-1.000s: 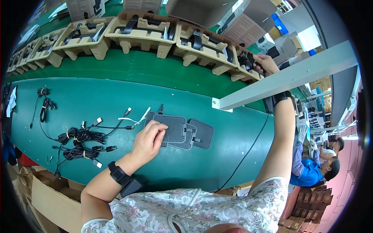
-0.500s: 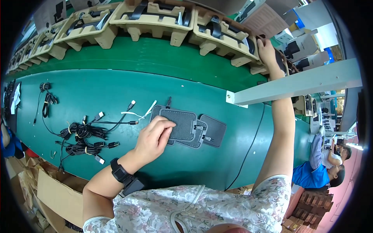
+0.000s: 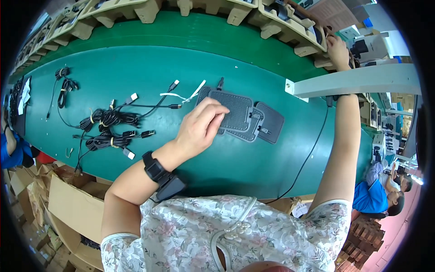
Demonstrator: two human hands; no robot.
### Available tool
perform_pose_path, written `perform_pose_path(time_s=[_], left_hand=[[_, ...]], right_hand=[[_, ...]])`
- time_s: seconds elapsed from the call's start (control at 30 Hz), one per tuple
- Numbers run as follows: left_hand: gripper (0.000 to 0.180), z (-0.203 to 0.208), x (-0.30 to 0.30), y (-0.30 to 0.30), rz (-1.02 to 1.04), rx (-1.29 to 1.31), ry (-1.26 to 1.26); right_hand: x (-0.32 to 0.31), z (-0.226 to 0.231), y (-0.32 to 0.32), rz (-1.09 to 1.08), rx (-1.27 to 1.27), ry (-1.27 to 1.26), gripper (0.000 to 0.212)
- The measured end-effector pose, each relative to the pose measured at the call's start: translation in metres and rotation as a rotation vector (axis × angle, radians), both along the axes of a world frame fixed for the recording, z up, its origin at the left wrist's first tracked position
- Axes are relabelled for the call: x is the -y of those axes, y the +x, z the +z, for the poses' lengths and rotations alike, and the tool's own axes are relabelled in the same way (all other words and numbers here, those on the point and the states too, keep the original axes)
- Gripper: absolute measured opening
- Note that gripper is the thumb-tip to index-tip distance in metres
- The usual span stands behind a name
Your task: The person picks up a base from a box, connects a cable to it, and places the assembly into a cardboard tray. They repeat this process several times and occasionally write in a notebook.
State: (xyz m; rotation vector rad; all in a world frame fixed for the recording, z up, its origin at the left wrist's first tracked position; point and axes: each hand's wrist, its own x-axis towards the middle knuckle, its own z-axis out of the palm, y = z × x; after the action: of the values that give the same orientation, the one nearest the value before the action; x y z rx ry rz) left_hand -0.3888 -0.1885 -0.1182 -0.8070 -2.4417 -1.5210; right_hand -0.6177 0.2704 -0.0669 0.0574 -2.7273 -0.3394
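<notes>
My left hand is curled closed over the left part of a small stack of dark grey mesh-textured plates. Its fingertips point down, and whatever they may hold is hidden. A smooth dark grey plate sticks out from under the stack's right side, with small clips along the edges. My right arm reaches far forward behind a pale metal beam. My right hand is at the right end of the nearest moulded tan tray, beside dark parts; its fingertips are too small and partly hidden to read.
Bundled black cables lie on the green table to the left, beside white strips. More moulded trays line the far edge. The pale metal beam crosses at the right. A cardboard box stands lower left; co-workers sit at right.
The whole view has shifted, so the table and trays appear higher and further right. My left hand stays by the plates, and my right hand stays at the tray's right end.
</notes>
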Motion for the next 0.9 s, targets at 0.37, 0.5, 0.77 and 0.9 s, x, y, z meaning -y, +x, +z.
perform_pose_path(time_s=[0.37, 0.5, 0.77, 0.9], left_hand=[[0.067, -0.004, -0.002, 0.008, 0.059, -0.174, -0.397], [0.068, -0.015, -0.001, 0.009, 0.015, -0.289, -0.482], [0.093, 0.005, 0.004, 0.015, 0.077, -0.139, -0.24], [0.103, 0.002, 0.005, 0.015, 0.011, -0.133, -0.21]], right_hand=[[0.072, -0.025, 0.222, -0.05, -0.478, -0.975, 0.014], [0.204, -0.012, 0.258, 0.281, -0.041, -0.845, 0.018], [0.284, -0.039, 0.197, 0.588, 0.112, -0.345, 0.037], [0.277, -0.02, 0.197, 0.53, 0.205, -0.277, 0.04]])
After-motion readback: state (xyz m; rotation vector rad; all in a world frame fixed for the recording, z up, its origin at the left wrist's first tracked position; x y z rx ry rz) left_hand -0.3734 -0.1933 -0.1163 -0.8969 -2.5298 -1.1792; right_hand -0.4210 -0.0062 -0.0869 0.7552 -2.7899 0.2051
